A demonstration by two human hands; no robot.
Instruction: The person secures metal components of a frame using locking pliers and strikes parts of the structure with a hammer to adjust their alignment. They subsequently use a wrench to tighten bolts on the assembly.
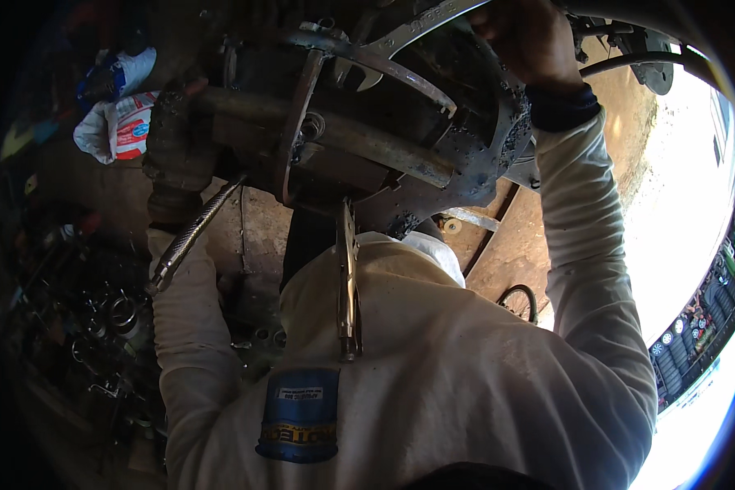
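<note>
My right hand (531, 41) is closed at the upper right, at the end of a long steel wrench (420, 28). The wrench's open jaw lies near a curved metal bar (392, 69) on a dark metal assembly. My left hand (175, 151) is dark and in deep shadow, beside the left end of a metal pipe (335, 135); its fingers do not show clearly. Locking pliers (347, 286) hang from the assembly's lower edge, in front of my chest. A textured metal handle (196, 233) slants down beside my left forearm.
A white and red bag (118, 126) lies at the left, below a blue and white package (122, 73). Many loose metal parts (114, 327) fill the dark lower left. A spoked wheel (518, 302) stands on the right, and tyres (698, 331) line the far right.
</note>
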